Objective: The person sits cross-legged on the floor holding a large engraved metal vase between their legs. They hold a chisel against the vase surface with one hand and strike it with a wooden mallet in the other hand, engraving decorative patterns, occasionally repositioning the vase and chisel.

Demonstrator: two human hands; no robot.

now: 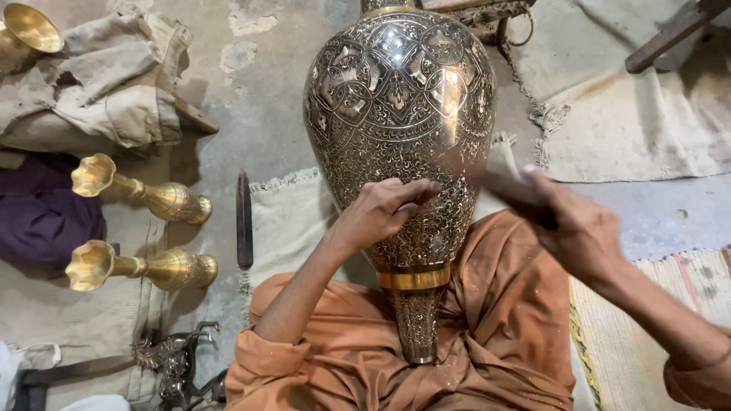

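From the head camera, a large engraved brass vase [400,129] is seen lying across the orange-clad lap [487,335], its foot toward the person and its mouth cut off by the top edge. The left hand [381,209] is pressed on the vase's lower body, fingers pinched narrowly around something too small to be made out. The right hand [579,228] is closed around a dark tool [502,190], blurred by motion. Two small brass vases [141,232] are laid near the floor's left edge.
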